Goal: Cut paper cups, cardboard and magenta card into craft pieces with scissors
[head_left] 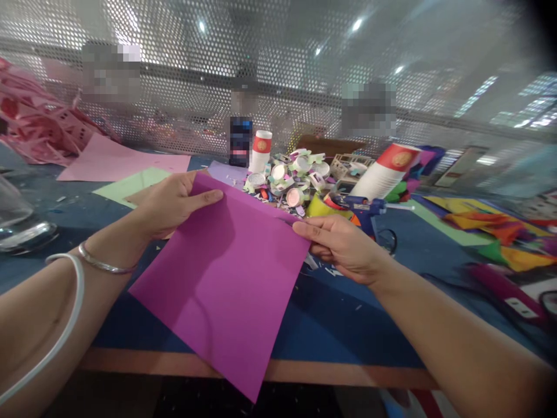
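Note:
A sheet of purple paper (230,267) hangs tilted between my two hands, its lower corner reaching past the table's front edge. My left hand (174,200) pinches its upper left corner, thumb on the near face and the other fingers hidden behind. At the upper right corner, my right hand (337,244) is closed on the paper between thumb and fingers. Along the top edge near that thumb the paper looks creased or folded; a dark sliver there is too small to make out. Behind the sheet lies a heap of cut paper cups and scraps (300,174).
A blue glue gun (365,209) stands right of the heap, near a tilted cup stack (387,168) and an upright cup stack (261,151). Pink paper (126,159) and green paper (134,183) lie left, beside a glass (21,215). A power strip (513,296) sits right.

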{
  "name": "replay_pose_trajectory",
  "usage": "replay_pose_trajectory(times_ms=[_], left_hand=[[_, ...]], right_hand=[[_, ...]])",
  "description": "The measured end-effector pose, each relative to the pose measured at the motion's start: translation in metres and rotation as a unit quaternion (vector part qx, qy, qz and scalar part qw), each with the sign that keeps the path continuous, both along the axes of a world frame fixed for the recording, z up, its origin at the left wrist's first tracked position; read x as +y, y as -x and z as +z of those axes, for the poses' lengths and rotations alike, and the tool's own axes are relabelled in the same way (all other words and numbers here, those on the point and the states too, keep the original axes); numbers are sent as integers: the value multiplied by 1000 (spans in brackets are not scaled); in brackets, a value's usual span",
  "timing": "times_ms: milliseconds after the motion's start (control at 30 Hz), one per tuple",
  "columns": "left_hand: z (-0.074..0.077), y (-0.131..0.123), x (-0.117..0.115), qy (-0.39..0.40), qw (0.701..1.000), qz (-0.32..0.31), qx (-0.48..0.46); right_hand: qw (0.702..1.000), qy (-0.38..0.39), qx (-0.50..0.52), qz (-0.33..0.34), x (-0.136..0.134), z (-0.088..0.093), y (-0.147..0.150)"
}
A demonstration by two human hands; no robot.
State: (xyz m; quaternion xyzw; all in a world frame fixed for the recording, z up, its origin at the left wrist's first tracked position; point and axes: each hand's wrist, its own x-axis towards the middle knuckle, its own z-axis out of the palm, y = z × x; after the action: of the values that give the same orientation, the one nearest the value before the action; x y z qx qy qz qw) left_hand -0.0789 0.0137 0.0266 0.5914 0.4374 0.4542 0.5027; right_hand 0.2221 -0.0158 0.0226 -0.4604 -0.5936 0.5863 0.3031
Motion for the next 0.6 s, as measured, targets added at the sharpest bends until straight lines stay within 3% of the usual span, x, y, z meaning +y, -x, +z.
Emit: replay_pose_trajectory(times_ms=[600], left_hand=[[-10, -4, 3, -16, 999, -3, 29]], right_hand=[[999, -28, -28, 4, -1, 2, 5]])
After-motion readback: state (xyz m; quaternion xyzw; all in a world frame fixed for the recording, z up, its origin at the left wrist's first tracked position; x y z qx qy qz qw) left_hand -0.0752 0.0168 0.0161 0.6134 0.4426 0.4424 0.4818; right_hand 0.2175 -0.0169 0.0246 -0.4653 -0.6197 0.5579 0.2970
